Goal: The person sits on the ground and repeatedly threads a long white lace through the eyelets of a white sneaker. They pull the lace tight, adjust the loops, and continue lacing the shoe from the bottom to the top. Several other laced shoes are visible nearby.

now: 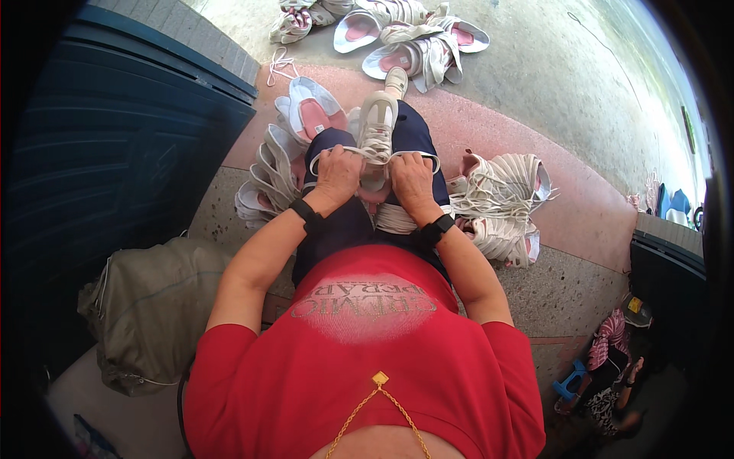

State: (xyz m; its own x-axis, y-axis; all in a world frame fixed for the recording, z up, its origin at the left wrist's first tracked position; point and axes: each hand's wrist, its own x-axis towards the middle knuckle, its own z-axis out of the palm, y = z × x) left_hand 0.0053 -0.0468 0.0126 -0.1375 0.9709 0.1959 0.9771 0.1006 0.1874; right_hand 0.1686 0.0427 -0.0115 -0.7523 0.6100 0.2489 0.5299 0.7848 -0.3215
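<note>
A beige and white shoe upper [377, 122] lies between my knees, its white laces threaded across the front. My left hand [339, 174] is closed on a white shoelace at the upper's left side. On the other side my right hand [413, 181] pinches a lace too. Each lace runs from the upper to the fingers, and a loop of it shows past each hand over my dark trousers. The fingertips are partly hidden by the backs of my hands. A black band circles each wrist.
Stacked shoe uppers [267, 172] with pink linings lie by my left leg. More laced uppers [501, 203] sit by my right leg, and another pile [413, 42] lies ahead. A stuffed grey-green sack [157, 310] stands at left, near a dark blue door [115, 145]. Another person [612, 382] is at lower right.
</note>
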